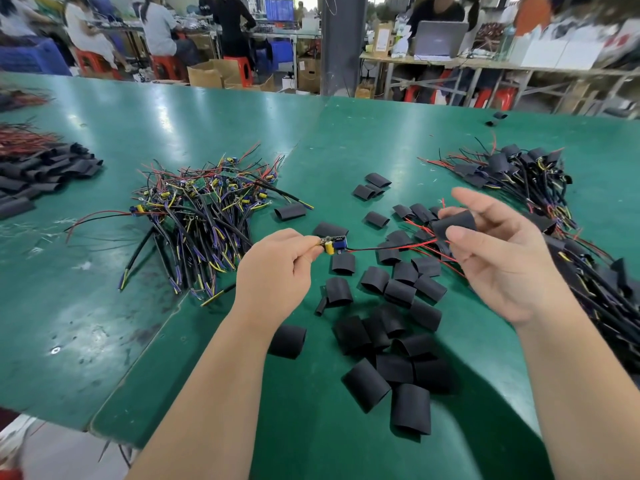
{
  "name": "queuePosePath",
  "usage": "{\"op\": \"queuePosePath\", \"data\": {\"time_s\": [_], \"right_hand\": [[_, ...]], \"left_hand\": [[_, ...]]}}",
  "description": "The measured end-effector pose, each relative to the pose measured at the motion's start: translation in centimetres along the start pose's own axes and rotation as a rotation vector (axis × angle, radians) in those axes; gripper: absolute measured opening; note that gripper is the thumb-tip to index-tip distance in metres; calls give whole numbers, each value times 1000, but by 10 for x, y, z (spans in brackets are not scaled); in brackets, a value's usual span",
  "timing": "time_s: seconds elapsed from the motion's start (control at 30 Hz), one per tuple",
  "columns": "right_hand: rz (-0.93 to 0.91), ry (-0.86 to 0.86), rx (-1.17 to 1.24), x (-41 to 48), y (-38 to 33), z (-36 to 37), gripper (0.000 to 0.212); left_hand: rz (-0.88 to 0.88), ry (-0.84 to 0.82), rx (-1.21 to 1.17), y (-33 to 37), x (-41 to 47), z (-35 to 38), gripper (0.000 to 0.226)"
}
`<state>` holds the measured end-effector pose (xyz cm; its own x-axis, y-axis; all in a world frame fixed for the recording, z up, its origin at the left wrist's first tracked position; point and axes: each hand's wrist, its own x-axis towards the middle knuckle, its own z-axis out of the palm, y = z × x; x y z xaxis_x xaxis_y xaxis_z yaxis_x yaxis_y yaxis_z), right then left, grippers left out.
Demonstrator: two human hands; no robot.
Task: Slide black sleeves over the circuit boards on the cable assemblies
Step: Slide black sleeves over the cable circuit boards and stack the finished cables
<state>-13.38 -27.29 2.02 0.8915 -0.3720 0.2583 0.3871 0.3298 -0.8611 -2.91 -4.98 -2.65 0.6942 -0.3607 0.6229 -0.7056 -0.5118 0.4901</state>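
My left hand (277, 268) pinches the end of a small circuit board (334, 244) with a yellow and a blue part on it. Red and black wires (388, 248) run from the board rightward to my right hand (502, 258). That hand holds a black sleeve (452, 223) between thumb and fingers, with the wire ends at the sleeve's mouth. The board is bare, a hand's width left of the sleeve. Several loose black sleeves (391, 327) lie on the green table below both hands.
A heap of bare cable assemblies (204, 216) lies at the left. Sleeved assemblies (519, 171) pile up at the right and along the right edge. More sleeves (38, 178) are stacked far left. The green table (104, 306) ends near me; people work at benches behind.
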Motion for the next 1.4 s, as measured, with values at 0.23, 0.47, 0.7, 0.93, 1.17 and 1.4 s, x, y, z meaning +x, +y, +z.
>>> {"op": "queuePosePath", "data": {"time_s": [0.23,0.47,0.7,0.93,1.17,1.4], "right_hand": [[174,35,203,-7,36,30,25],[68,32,-98,-9,50,32,17],[93,-25,31,-8,53,26,23],[-6,-67,-383,-6,49,17,36],[-22,-52,-361,-9,43,22,28],[-24,-184,-484,-9,31,19,40]], "left_hand": [[-21,18,-157,16,-1,7,22],[6,-53,-215,24,-5,10,23],[34,-89,-209,27,-4,8,21],[95,-113,-22,30,-6,2,20],[162,-72,158,34,-6,2,16],[190,-65,216,34,-6,2,13]]}}
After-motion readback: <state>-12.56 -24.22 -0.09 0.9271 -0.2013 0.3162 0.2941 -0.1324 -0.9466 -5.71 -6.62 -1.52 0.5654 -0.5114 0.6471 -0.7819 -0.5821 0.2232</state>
